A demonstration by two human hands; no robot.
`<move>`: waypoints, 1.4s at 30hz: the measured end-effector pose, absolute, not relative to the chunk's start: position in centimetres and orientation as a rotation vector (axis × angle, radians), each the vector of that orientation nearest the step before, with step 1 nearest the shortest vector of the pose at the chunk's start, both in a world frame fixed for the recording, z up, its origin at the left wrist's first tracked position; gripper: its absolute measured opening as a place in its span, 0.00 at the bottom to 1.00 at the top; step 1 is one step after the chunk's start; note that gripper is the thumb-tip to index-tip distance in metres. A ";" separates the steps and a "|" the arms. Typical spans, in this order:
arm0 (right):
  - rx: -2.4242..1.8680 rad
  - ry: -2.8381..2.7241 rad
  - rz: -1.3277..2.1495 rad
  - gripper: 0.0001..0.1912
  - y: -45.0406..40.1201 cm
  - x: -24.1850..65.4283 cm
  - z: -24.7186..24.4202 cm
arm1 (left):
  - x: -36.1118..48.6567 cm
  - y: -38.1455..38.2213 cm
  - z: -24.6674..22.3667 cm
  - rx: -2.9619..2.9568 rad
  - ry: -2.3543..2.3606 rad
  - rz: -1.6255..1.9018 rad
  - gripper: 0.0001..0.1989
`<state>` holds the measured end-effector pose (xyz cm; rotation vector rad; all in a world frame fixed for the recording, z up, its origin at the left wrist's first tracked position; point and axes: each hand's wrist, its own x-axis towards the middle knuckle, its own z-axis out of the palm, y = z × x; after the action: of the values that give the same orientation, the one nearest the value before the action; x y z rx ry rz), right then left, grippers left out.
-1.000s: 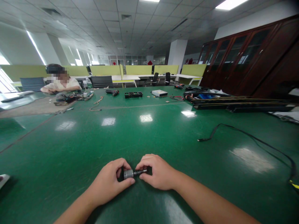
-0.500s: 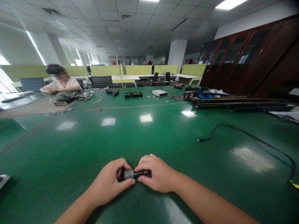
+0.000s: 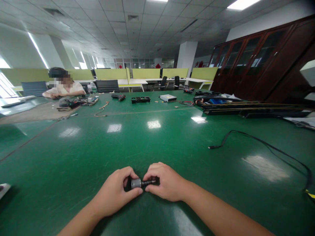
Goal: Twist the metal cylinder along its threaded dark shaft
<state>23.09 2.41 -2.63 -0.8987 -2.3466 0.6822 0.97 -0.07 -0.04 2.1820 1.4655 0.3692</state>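
Observation:
Low over the near part of the green table (image 3: 137, 141), a small silver metal cylinder (image 3: 136, 183) lies sideways with a dark, ridged shaft (image 3: 149, 183) pointing right. Its exact kind cannot be made out. My left hand (image 3: 118, 190) is closed round the cylinder end, thumb in front and fingers behind, hiding its left tip. The shaft is pinched by my right hand (image 3: 163, 182), whose palm hides the far right end. Both thumbs come close together below the part.
A black cable (image 3: 265, 143) curves across the right side. Farther back are a black frame (image 3: 140, 100), a silver box-shaped device (image 3: 168, 98), a dark power drill (image 3: 118, 97) and black rails (image 3: 221, 108). Another person (image 3: 65, 86) sits at the far left by a heap of parts (image 3: 71, 102).
My right-hand fingers have shifted very slightly on the shaft, showing a little more of its ridges. The left hand stays in place round the cylinder.

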 end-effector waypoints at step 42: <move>-0.942 -2.326 0.632 0.07 2.7 24.0 -2.4 | 1.1 -0.3 0.4 2.156 1.464 0.393 0.11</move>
<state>23.97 2.74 -2.43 -0.9422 -2.3263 0.6316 1.12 -0.25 0.40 2.1557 1.4638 0.3930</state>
